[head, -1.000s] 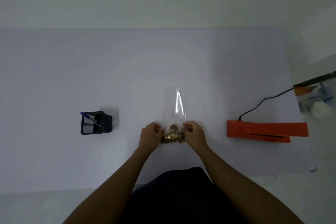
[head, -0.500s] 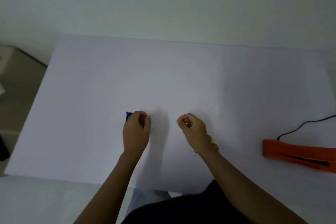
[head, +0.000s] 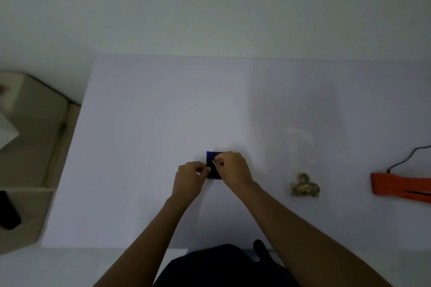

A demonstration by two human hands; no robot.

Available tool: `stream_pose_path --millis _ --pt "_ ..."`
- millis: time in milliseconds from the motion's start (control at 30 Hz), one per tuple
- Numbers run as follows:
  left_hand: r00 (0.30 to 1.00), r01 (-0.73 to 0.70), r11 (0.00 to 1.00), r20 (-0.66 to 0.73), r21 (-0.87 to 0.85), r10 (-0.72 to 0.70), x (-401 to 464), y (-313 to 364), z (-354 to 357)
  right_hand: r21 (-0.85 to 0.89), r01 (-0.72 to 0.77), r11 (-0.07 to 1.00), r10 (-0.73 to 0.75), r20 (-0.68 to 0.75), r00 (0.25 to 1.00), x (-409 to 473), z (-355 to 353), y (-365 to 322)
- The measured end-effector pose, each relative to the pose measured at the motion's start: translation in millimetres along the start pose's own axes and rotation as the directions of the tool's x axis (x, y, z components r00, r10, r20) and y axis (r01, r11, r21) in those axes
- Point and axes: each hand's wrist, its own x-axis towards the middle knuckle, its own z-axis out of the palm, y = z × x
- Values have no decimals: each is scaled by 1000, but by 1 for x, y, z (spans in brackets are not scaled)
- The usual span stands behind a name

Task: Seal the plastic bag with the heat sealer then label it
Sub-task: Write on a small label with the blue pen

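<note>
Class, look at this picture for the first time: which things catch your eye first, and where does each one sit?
Both hands meet at the table's middle: the left hand and right hand work at a small black pen holder with a blue pen. At the right edge lies the bright orange heat sealer; between them rests the clear plastic bag.

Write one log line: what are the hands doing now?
both hands at black pen holder | plastic bag lying untouched | heat sealer idle

Single head-worn wide view, steeply downward over near white table (head: 163, 123)
</note>
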Motion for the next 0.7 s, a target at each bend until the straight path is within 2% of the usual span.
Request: stream_pose_path --millis 133,267,333,433,500,567,633,700 --pt "999 -13 1000 32 -7 13 5 1 -1 -66 -41 997 42 14 999 10 4 -3" --pt "999 -4 1000 35 -10 4 7 2 0 -85 -8 996 9 11 1000 11 6 -2" --pt "1000 -8 1000 19 1 8 7 5 -2 6 36 999 -36 -49 998 7 6 0" --pt "999 -10 1000 -32 15 10 12 6 -8 259 96 961 -31 -246 969 -6 -2 3" --pt "998 -3 1000 -68 12 4 16 3 -15 437 128 890 29 -335 942 -14 -12 3" --pt "996 12 1000 -90 5 -11 20 -1 -23 607 122 785 132 -357 925 -20 -22 1" --pt "994 27 1000 -104 0 -27 26 -4 -31 789 87 609 269 -308 912 -25 -33 0" --pt "993 48 999 -113 5 -47 31 -7 -38 914 85 396 346 -235 908 -29 -42 2"
